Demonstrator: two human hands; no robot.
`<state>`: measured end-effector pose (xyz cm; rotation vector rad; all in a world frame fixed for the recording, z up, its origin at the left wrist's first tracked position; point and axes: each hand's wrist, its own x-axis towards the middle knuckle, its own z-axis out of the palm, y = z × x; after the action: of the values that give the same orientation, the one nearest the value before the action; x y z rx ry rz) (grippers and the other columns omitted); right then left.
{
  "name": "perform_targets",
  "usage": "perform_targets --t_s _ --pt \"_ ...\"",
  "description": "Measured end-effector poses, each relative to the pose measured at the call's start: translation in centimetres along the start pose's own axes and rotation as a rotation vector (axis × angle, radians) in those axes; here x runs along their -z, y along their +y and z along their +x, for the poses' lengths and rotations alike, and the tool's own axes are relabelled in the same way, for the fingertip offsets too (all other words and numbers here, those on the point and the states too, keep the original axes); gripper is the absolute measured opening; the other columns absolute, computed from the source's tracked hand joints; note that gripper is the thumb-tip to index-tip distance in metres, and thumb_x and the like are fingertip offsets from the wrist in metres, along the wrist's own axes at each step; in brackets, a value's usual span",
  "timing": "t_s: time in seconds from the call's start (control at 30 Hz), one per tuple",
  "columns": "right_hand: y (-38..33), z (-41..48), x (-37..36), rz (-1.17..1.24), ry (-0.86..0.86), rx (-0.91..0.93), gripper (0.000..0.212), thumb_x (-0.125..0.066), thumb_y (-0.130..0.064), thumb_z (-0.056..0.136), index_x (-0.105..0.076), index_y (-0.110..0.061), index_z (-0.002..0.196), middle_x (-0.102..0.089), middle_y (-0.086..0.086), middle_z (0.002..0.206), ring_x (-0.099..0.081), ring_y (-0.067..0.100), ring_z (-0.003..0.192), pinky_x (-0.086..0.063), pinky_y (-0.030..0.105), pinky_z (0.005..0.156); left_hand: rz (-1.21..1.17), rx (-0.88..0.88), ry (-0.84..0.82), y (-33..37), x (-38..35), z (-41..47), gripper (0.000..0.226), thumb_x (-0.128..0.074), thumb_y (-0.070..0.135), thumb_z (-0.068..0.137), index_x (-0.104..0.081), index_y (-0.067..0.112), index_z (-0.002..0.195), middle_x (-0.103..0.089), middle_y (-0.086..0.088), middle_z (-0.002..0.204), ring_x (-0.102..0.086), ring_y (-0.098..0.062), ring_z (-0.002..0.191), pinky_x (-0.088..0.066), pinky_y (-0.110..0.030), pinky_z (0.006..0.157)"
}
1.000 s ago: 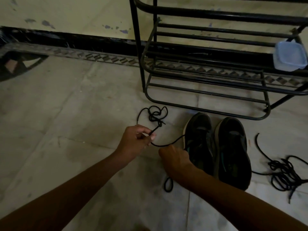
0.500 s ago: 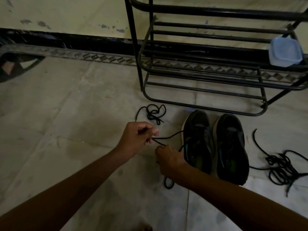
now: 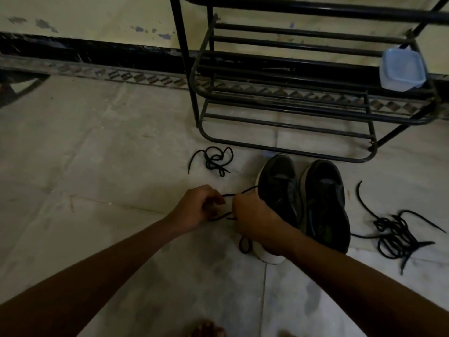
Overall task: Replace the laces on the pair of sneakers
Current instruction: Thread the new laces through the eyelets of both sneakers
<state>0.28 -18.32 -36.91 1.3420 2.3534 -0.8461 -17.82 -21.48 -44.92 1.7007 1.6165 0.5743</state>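
Two dark sneakers stand side by side on the floor, the left sneaker and the right sneaker. A thin black lace runs from the left sneaker to both hands. My left hand pinches this lace with curled fingers. My right hand grips the same lace right beside the left sneaker and hides part of its side. A loop of the lace hangs below my right hand. A small tangled black lace lies farther back on the floor. A bigger heap of black laces lies right of the sneakers.
A black metal shoe rack stands against the wall just behind the sneakers. A pale plastic container sits on its right end. Bare tiled floor spreads to the left. Toes show at the bottom edge.
My two hands have come closer together at the left sneaker's side, shortening the lace span between them. The small tangled lace now lies apart on the floor behind.
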Motion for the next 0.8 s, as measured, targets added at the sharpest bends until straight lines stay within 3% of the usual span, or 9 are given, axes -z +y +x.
perform_targets --t_s 0.07,0.13,0.23,0.3,0.4,0.47,0.6,0.7,0.8 --pt "0.5 0.0 0.9 0.046 0.042 -0.019 0.030 -0.061 -0.015 0.094 -0.044 -0.013 0.070 -0.045 0.000 0.069 -0.048 0.013 0.059 -0.050 0.025 0.058 0.177 -0.011 -0.042 -0.6 -1.6 0.1 0.029 -0.084 0.020 0.078 -0.075 0.018 0.106 -0.063 -0.002 0.103 -0.061 -0.016 0.094 -0.048 -0.022 0.076" --pt "1.1 0.2 1.5 0.079 0.072 -0.023 0.014 -0.065 -0.014 0.092 -0.055 -0.009 0.082 -0.053 0.003 0.076 -0.056 0.016 0.065 -0.059 0.030 0.070 0.335 -0.013 -0.019 -0.8 -3.0 0.1 0.027 -0.082 0.026 0.080 -0.073 0.019 0.104 -0.058 -0.004 0.102 -0.054 -0.024 0.095 -0.047 -0.037 0.072" --pt "2.3 0.8 1.5 0.139 0.100 -0.052 0.004 -0.067 -0.012 0.089 -0.065 -0.008 0.089 -0.064 0.008 0.089 -0.065 0.019 0.076 -0.061 0.032 0.077 0.397 -0.025 -0.005 -0.5 -3.8 0.4 0.013 -0.076 0.020 0.085 -0.069 0.013 0.093 -0.055 -0.008 0.098 -0.050 -0.029 0.092 -0.038 -0.035 0.068" --pt "3.1 1.1 1.5 0.195 0.128 -0.057 0.005 -0.069 -0.011 0.087 -0.071 -0.009 0.092 -0.068 0.008 0.091 -0.067 0.018 0.077 -0.058 0.027 0.072 0.284 0.031 -0.009 0.0 -3.5 0.7 0.007 -0.072 0.015 0.090 -0.065 0.013 0.087 -0.055 -0.002 0.093 -0.051 -0.019 0.087 -0.036 -0.031 0.070" --pt "3.9 0.8 2.7 0.340 0.231 -0.031 0.009 -0.065 -0.011 0.093 -0.073 -0.010 0.098 -0.069 0.003 0.089 -0.066 0.012 0.079 -0.050 0.019 0.071 -0.013 0.114 0.148 1.7 -1.8 1.1 0.021 -0.072 0.003 0.089 -0.061 0.017 0.078 -0.064 0.011 0.076 -0.062 0.002 0.071 -0.045 -0.016 0.065" --pt "4.2 0.2 4.3 0.441 0.338 -0.026 0.012 -0.060 -0.014 0.098 -0.071 -0.013 0.102 -0.065 -0.003 0.084 -0.064 0.006 0.074 -0.054 0.019 0.068 -0.177 0.127 0.270 3.9 0.0 1.6 0.018 -0.078 0.004 0.085 -0.065 0.015 0.082 -0.070 0.004 0.075 -0.066 0.000 0.068 -0.050 -0.014 0.062" --pt "4.9 -1.4 7.9 0.641 0.614 0.029 0.016 -0.055 -0.013 0.101 -0.071 -0.013 0.096 -0.067 -0.003 0.074 -0.063 0.005 0.059 -0.052 0.019 0.055 -0.471 -0.007 0.400 9.6 4.4 3.1 0.025 -0.073 -0.002 0.088 -0.073 0.012 0.108 -0.071 -0.015 0.083 -0.070 -0.009 0.072 -0.057 -0.022 0.065" --pt "5.3 -3.4 10.8 0.744 0.845 0.092 0.020 -0.055 -0.015 0.101 -0.069 -0.014 0.087 -0.068 0.002 0.071 -0.059 0.007 0.053 -0.046 0.020 0.049 -0.548 -0.080 0.415 14.1 7.2 3.9 0.016 -0.069 0.003 0.093 -0.076 0.011 0.104 -0.076 -0.010 0.089 -0.070 -0.012 0.076 -0.059 -0.028 0.069" --pt "5.5 -5.3 14.1 0.748 0.998 0.149 0.018 -0.063 -0.020 0.098 -0.072 -0.017 0.083 -0.066 0.000 0.068 -0.057 0.005 0.054 -0.045 0.021 0.052 -0.587 -0.121 0.417 18.5 9.5 4.8 0.009 -0.068 0.007 0.094 -0.075 0.011 0.096 -0.078 -0.003 0.089 -0.070 -0.011 0.076 -0.056 -0.021 0.068"
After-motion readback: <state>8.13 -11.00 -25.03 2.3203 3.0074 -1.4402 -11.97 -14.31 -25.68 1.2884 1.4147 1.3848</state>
